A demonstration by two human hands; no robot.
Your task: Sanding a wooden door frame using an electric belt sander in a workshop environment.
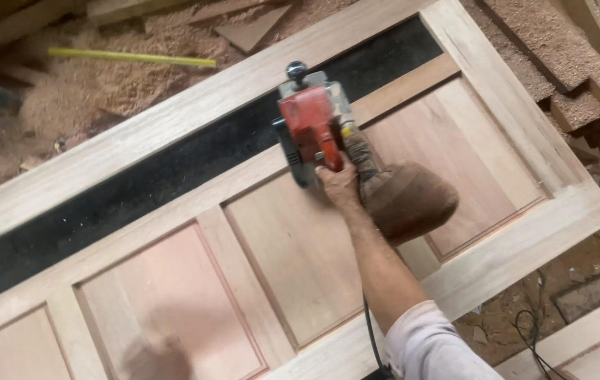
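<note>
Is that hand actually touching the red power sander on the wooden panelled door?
Touching. The head view shows the right hand gripping the rear of the red power sander, fingers wrapped on it.

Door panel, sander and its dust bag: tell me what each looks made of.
Door panel: bare, unfinished wood, pale with visible grain.
Sander: red housing, likely plastic, with grey, seemingly metal parts; right hand grips it.
Dust bag: brown, soft, bulging, probably cloth.

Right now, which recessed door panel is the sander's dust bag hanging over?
The right-hand panel: the brown dust bag overlaps its lower left corner. The middle panel and left panel lie uncovered.
</note>
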